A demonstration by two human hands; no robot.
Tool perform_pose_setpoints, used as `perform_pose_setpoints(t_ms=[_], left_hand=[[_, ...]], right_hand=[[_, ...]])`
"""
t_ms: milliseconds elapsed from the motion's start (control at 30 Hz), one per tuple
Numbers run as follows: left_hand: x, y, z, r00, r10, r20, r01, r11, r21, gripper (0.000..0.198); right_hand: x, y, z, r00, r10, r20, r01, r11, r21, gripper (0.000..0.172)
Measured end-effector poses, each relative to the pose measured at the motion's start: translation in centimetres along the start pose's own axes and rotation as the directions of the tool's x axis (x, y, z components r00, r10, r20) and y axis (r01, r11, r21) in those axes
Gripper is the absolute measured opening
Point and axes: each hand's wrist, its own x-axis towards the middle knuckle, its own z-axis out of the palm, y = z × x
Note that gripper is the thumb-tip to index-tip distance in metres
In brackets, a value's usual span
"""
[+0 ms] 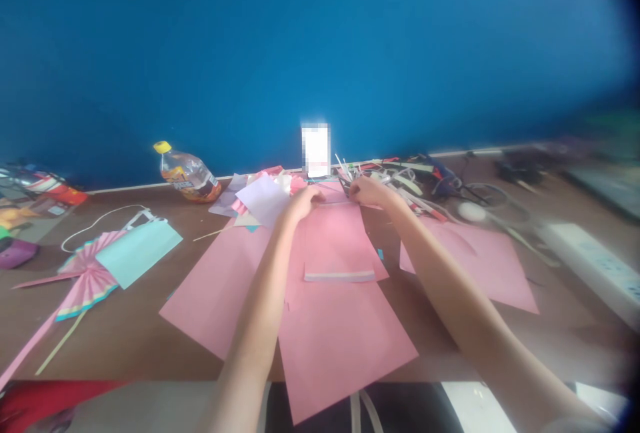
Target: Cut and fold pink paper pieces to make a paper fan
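Both my arms reach forward over a brown table [130,326]. My left hand [304,202] and my right hand [367,191] pinch the far edge of a folded pink paper sheet [340,243], one hand at each far corner. The folded sheet lies on top of larger pink sheets [335,339] spread on the table. Both hands look closed on the paper's edge; the picture is blurred. A pile of white sticks and strips [400,179] lies just beyond my right hand.
A pink pleated paper fan [85,273] and a light blue sheet [137,249] lie at left. A plastic bottle [187,176] lies on its side near the blue wall. Another pink sheet [475,256], cables and a white power strip [590,263] are at right.
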Motion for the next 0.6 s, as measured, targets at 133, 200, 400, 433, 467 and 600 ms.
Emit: perform_pose_setpoints(t_ms=[133,200,400,433,467,600], left_hand=[[0.01,0.14,0.04,1.0,0.001,-0.001,-0.001,1.0,0.011,0.033],[0.05,0.15,0.04,1.0,0.01,-0.005,-0.01,1.0,0.016,0.033],[0.34,-0.02,0.22,1.0,0.003,-0.003,-0.003,1.0,0.008,0.032],[0.37,-0.05,0.26,1.0,-0.002,-0.003,0.002,1.0,0.01,0.032],[0.39,-0.07,0.28,1.0,-0.005,-0.001,0.005,1.0,0.012,0.031],[0.21,0.1,0.2,1.0,-0.013,-0.006,0.013,1.0,0.024,0.031]], right_hand=[[0.03,0.07,0.02,1.0,0.009,-0.003,-0.009,1.0,0.001,0.027],[0.05,0.07,0.02,1.0,0.014,0.004,-0.014,1.0,0.0,0.027],[-0.07,-0.02,0.07,1.0,0.019,-0.004,-0.019,1.0,0.005,0.024],[-0.1,-0.04,0.1,1.0,0.022,-0.008,-0.022,1.0,0.004,0.024],[-0.13,-0.05,0.13,1.0,0.022,-0.012,-0.022,1.0,0.002,0.024],[-0.12,-0.08,0.24,0.999,0.01,-0.032,-0.011,1.0,-0.011,0.024]])
